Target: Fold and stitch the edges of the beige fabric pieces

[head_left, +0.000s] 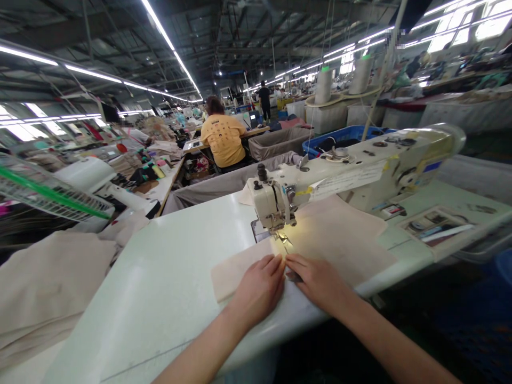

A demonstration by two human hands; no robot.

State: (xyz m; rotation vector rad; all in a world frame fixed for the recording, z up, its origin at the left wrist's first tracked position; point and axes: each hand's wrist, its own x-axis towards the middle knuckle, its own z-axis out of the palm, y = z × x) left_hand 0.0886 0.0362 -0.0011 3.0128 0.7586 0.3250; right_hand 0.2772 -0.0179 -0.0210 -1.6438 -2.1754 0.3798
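Note:
A beige fabric piece (236, 271) lies on the pale green table and runs under the needle area of a white sewing machine (267, 205), with more of it spread out to the right. My left hand (262, 282) rests on the fabric just in front of the presser foot, fingers together and pressed on the cloth. Close beside it, my right hand (316, 277) pinches the fabric edge, its fingertips nearly touching the left ones. A small dark object (294, 276) shows partly beneath the right hand.
Beige cloth (52, 277) is heaped at the left. A tray of small tools (436, 224) sits at the right. Thread cones (323, 85) stand behind the machine arm. Beyond the table are a grey cloth bin (224, 181), a blue basket (348, 136) and a seated person (222, 136).

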